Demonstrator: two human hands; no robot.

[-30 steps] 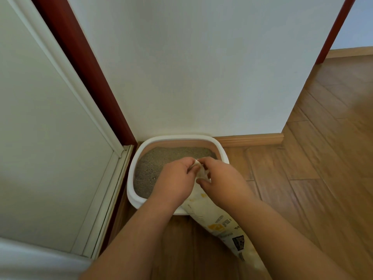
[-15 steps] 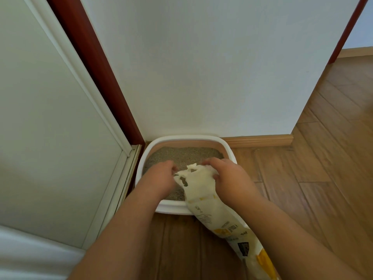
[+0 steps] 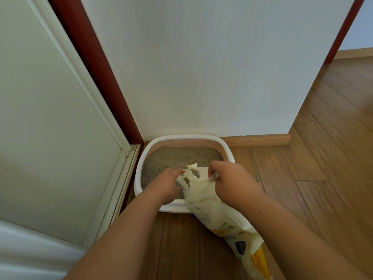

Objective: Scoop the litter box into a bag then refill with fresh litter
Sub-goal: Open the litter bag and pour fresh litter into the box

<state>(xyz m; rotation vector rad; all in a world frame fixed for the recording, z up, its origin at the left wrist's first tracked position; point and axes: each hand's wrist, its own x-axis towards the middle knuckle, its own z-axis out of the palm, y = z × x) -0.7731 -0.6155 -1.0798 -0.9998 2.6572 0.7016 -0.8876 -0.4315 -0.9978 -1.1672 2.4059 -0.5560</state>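
A white-rimmed litter box [image 3: 148, 149] with grey litter [image 3: 177, 156] sits on the floor in the corner against the wall. A cream and yellow litter bag [image 3: 212, 211] lies across the box's front rim, its torn mouth over the litter. My left hand [image 3: 165, 183] pinches the left edge of the bag's mouth. My right hand [image 3: 230, 181] grips the right edge, fingers curled round the plastic. The two hands hold the mouth spread apart above the litter.
A white wall [image 3: 201, 67] stands right behind the box. A dark red door frame [image 3: 96, 67] and pale door panel [image 3: 50, 128] close off the left. Wooden floor [image 3: 302, 178] stretches to the right and front.
The hands, close together on the bag's top a second ago, have drawn apart. The bag's mouth is now pulled wider over the litter.
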